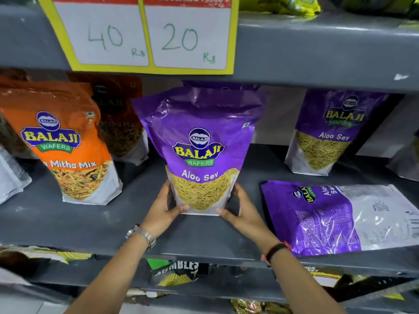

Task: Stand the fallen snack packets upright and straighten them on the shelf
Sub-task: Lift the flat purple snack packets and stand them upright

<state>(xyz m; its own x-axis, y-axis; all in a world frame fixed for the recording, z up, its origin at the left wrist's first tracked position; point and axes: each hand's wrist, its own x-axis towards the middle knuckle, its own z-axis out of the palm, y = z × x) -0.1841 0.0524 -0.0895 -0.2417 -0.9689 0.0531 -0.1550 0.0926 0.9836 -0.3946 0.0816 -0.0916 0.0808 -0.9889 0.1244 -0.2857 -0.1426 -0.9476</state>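
Observation:
A purple Aloo Sev packet (200,141) stands upright in the middle of the grey shelf (90,223). My left hand (164,207) grips its lower left corner and my right hand (241,209) grips its lower right corner. To the right a second purple Aloo Sev packet (340,218) lies flat on its front near the shelf's front edge. A third Aloo Sev packet (328,132) stands upright at the back right. Another purple packet is mostly hidden behind the one I hold.
Orange Mitha Mix packets (65,141) stand at the left, one leaning, with a darker one (120,123) behind. A yellow price card (145,32) hangs from the shelf above. More snack packets (174,273) sit on the lower shelf.

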